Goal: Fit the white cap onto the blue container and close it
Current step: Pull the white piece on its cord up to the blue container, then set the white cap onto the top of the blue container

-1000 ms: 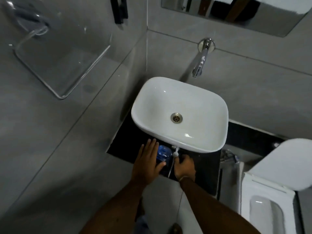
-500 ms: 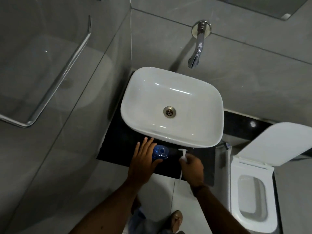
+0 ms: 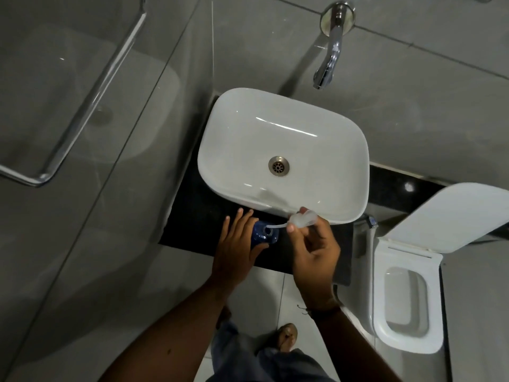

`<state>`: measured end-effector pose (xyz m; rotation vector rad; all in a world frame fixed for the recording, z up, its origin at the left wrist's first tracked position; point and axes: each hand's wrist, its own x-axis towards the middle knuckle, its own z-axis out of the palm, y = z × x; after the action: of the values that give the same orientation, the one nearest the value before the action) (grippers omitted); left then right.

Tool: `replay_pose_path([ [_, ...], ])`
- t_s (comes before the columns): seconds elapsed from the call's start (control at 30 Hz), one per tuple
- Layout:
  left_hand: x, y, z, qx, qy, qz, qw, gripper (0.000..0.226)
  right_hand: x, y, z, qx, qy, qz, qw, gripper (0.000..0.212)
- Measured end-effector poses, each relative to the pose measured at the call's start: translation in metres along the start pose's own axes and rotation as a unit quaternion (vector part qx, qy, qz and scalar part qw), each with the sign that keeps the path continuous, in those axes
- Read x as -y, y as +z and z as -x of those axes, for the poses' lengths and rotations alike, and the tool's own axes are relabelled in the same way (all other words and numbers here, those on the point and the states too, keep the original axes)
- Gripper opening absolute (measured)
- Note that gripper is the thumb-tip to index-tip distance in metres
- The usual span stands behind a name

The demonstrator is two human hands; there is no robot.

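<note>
On dark surface (image 3: 192, 230) below sink (image 3: 283, 150): container (image 3: 261, 235) upright, left hand (image 3: 237, 249) fingers spread, wrapped round it. Right hand (image 3: 311, 244) pinches cap (image 3: 303, 218), tube tip at neck. Feed tube straight in, keep container braced, seat cap square, then twist.

Basin (image 3: 283, 158) rim overhangs — counter (image 3: 192, 216) cramped.

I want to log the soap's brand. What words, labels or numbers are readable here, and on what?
None are readable.
Blue container: seen from above, no label shows.
White cap in the right hand: blurred, no print visible.
Basin, tap, toilet: no markings visible.
</note>
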<state>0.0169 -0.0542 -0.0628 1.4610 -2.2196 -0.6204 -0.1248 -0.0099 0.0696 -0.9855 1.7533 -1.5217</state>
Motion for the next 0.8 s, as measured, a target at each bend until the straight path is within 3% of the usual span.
replay_pose_path([
  [0.37,0.003,0.001,-0.001,0.010,0.002,0.001,1.000,0.072,-0.008,0.003,0.002,0.019,-0.063,0.068,0.995,0.028],
  [0.57,0.006,0.006,-0.001,0.001,0.007,0.008,1.000,0.073,-0.031,0.010,-0.003,0.057,-0.012,0.090,0.994,0.028],
  [0.67,0.008,0.008,-0.001,0.001,0.012,-0.006,1.000,0.073,-0.043,0.017,-0.007,0.107,-0.010,0.142,0.984,0.040],
  [0.8,0.009,0.010,0.000,0.003,0.014,-0.013,1.000,0.078,-0.060,0.018,-0.010,0.138,-0.009,0.254,0.957,0.032],
])
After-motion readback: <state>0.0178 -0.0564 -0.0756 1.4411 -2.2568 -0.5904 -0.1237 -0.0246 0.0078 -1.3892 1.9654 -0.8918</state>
